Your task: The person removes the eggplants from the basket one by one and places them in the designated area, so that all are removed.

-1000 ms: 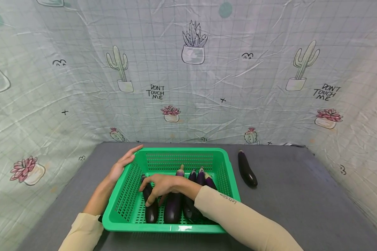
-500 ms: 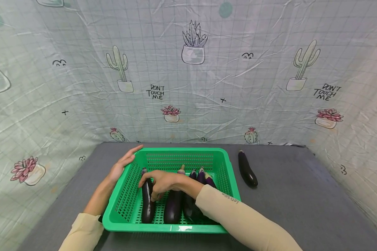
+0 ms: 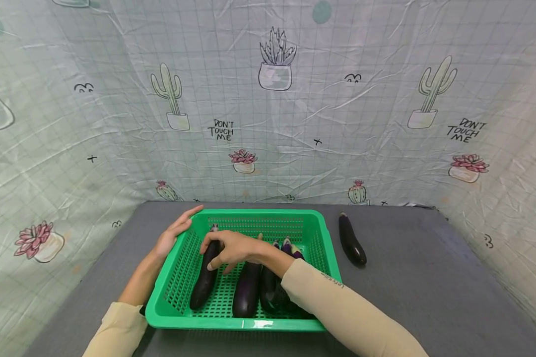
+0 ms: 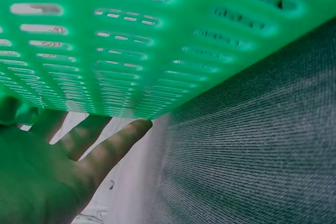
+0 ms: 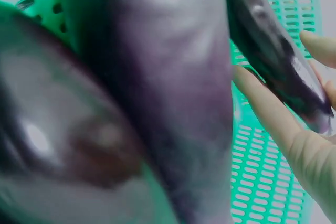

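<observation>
Evidently the left hand (image 3: 169, 239) works as a brace: it rests along the outer left side of the green basket (image 3: 196, 323), fingers long and spread rather than wrapped, probably to keep so light a container from sliding. Right hand (image 3: 234, 248) is inside, thumb on one side of the leftmost eggplant (image 3: 201, 287) and fingers on the other, a part-closed pinch toward the narrow end; likely chosen because the slim neck fits the fingers better than the fat, slick bottom. That eggplant slants, stem end to the far side, near the basket's left wall; cannot tell whether it is wholly clear of the floor. Middle eggplant (image 3: 246, 297) lies separate, thicker, with more in a cluster to its right, partly hidden by the forearm; stems point away from the person, perhaps so they nest lengthwise. One loose eggplant (image 3: 351, 240) sits outside, on the grey tabletop (image 3: 411, 277). Skins glossy, near black, violet where light catches, paler at the caps. Basket looks like moulded plastic, walls flared, slotted all over, rim smooth and rounded. Tabletop shows a fine woven grain; behind, creased printed sheeting (image 3: 295, 148).
</observation>
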`<state>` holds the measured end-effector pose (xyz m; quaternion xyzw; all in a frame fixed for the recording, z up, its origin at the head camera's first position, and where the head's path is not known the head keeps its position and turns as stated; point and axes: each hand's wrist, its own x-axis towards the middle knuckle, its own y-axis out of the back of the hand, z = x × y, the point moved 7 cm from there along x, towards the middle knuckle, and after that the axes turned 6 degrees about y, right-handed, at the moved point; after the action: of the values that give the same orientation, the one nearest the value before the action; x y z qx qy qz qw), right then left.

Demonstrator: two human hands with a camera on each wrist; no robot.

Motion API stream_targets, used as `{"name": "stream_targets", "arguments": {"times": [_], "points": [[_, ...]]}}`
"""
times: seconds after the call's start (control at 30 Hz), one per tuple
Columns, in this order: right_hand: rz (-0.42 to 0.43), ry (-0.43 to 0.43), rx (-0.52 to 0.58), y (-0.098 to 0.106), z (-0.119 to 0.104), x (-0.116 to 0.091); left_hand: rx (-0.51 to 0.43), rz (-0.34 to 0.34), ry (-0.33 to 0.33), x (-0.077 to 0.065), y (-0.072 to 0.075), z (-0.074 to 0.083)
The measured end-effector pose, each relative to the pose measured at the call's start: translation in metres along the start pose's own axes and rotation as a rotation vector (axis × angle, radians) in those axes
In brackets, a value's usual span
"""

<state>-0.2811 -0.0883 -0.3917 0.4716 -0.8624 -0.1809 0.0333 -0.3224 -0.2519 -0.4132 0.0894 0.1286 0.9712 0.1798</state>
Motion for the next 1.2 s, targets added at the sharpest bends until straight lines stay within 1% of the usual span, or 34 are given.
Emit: {"name": "stream_targets", "arguments": {"times": [0.1, 0.13, 0.2, 0.27, 0.37, 0.47, 0.53, 0.63, 0.8, 0.87, 0.93, 0.97, 1.03, 1.1, 1.13, 1.2], "points": [[0.010, 0.043, 0.023, 0.005, -0.005, -0.001, 0.005, -0.013, 0.001, 0.000, 0.001, -0.001], [0.013, 0.052, 0.036, 0.007, -0.006, -0.001, -0.014, -0.027, 0.001, 0.000, 0.001, -0.001], [0.019, 0.071, 0.073, 0.011, -0.010, -0.001, -0.081, -0.071, -0.003, -0.001, 0.000, -0.002], [0.028, 0.087, 0.107, 0.016, -0.013, -0.002, -0.173, -0.131, -0.008, -0.002, -0.002, -0.002], [0.041, 0.113, 0.145, 0.023, -0.018, -0.003, -0.313, -0.220, -0.035, -0.003, -0.006, 0.000], [0.048, 0.137, 0.155, 0.030, -0.021, -0.006, -0.373, -0.261, -0.053, -0.003, -0.008, 0.001], [0.047, 0.149, 0.161, 0.034, -0.024, -0.009, -0.385, -0.266, -0.057, -0.003, -0.008, 0.001], [0.035, 0.165, 0.178, 0.039, -0.029, -0.014, -0.360, -0.250, -0.062, -0.002, -0.007, 0.001], [0.014, 0.193, 0.190, 0.045, -0.041, -0.020, -0.262, -0.191, -0.057, -0.001, -0.004, -0.001], [0.015, 0.209, 0.188, 0.048, -0.047, -0.024, -0.246, -0.174, -0.050, -0.001, -0.003, -0.001], [0.018, 0.232, 0.183, 0.051, -0.053, -0.028, -0.279, -0.181, -0.050, -0.001, -0.004, -0.001], [0.023, 0.242, 0.182, 0.053, -0.056, -0.030, -0.308, -0.190, -0.057, -0.002, -0.005, 0.000], [0.031, 0.261, 0.187, 0.057, -0.061, -0.035, -0.398, -0.225, -0.069, -0.002, -0.007, 0.001], [0.045, 0.274, 0.195, 0.062, -0.065, -0.040, -0.438, -0.243, -0.075, -0.002, -0.008, 0.002], [0.054, 0.276, 0.205, 0.065, -0.066, -0.043, -0.436, -0.243, -0.075, -0.002, -0.008, 0.001], [0.077, 0.281, 0.220, 0.070, -0.069, -0.048, -0.384, -0.214, -0.067, -0.001, -0.006, 0.000]]}}
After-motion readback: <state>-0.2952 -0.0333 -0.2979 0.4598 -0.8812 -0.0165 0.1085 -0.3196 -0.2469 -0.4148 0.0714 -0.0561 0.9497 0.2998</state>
